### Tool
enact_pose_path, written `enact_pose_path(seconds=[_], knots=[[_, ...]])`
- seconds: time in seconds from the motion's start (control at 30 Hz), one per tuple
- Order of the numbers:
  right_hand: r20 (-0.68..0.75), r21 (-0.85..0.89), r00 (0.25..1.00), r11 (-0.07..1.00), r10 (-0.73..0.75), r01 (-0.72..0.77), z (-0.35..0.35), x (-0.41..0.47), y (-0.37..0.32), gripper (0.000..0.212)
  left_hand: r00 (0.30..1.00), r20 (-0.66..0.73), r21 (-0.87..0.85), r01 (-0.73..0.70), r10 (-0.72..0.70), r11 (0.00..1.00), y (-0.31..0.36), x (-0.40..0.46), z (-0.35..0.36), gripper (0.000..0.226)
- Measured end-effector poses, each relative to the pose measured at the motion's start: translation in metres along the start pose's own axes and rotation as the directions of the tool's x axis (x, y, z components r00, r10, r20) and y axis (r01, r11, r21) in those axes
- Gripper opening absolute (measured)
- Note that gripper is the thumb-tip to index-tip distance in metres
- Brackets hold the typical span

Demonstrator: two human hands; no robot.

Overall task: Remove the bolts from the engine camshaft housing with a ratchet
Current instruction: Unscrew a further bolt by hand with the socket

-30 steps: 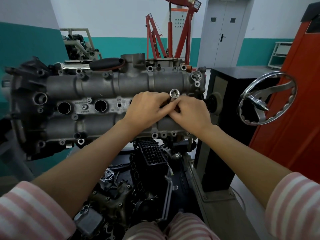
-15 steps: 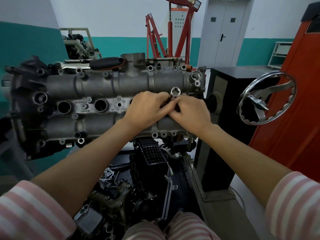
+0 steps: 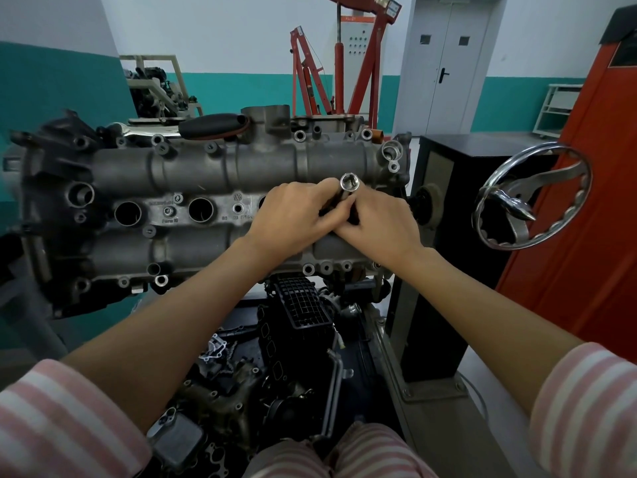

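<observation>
Barely moved since a second ago: both hands parked in the same spot over the right end of the camshaft housing [image 3: 193,174], with the socket [image 3: 349,183] maybe tipped up a hair and its open end facing the camera. Left hand [image 3: 293,215] curled round the dark tool body just below the socket, right hand [image 3: 379,225] pressed in against it from the other side, fingers wrapped on the same tool; most of the ratchet hidden under the two grips, so can't tell how much handle is there or whether the socket is fully seated. Looks like fiddling with the socket fit rather than turning anything, since the open end points away from the housing and isn't on a bolt. Meaning for the job: probably still in setup, no loosening going on yet. Still a bolt [image 3: 167,211] sitting in the middle strip between the round holes, and a few more along the edges. Handwheel [image 3: 532,198] off to the right, well apart from the hands.
</observation>
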State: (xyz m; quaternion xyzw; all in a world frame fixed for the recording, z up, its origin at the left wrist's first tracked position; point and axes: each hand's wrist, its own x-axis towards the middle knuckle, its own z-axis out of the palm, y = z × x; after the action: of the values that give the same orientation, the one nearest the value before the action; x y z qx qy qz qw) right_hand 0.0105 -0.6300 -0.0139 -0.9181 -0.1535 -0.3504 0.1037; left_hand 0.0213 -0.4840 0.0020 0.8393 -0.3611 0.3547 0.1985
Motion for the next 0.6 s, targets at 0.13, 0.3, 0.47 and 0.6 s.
enact_pose_path(seconds=[0.13, 0.3, 0.47, 0.6], knots=[[-0.009, 0.024, 1.000, 1.000, -0.011, 0.011, 0.0000, -0.0016, -0.0010, 0.024, 1.000, 0.001, -0.010, -0.019, 0.019, 1.000, -0.0012, -0.0004, -0.0007, 0.051], [0.017, -0.009, 1.000, 1.000, 0.004, -0.004, 0.0007, -0.0006, 0.0010, 0.032, 1.000, 0.024, 0.028, -0.009, 0.008, 1.000, 0.0020, 0.0001, -0.0017, 0.062], [0.003, 0.027, 1.000, 1.000, -0.008, 0.008, -0.0012, -0.0008, -0.0007, 0.042, 0.999, 0.014, 0.028, -0.029, 0.028, 0.999, 0.0033, -0.0008, -0.0020, 0.051], [0.000, 0.011, 1.000, 1.000, 0.007, -0.007, 0.0000, 0.0001, -0.0008, 0.030, 1.000, 0.005, 0.009, -0.020, 0.020, 1.000, 0.0004, -0.0002, -0.0009, 0.054]])
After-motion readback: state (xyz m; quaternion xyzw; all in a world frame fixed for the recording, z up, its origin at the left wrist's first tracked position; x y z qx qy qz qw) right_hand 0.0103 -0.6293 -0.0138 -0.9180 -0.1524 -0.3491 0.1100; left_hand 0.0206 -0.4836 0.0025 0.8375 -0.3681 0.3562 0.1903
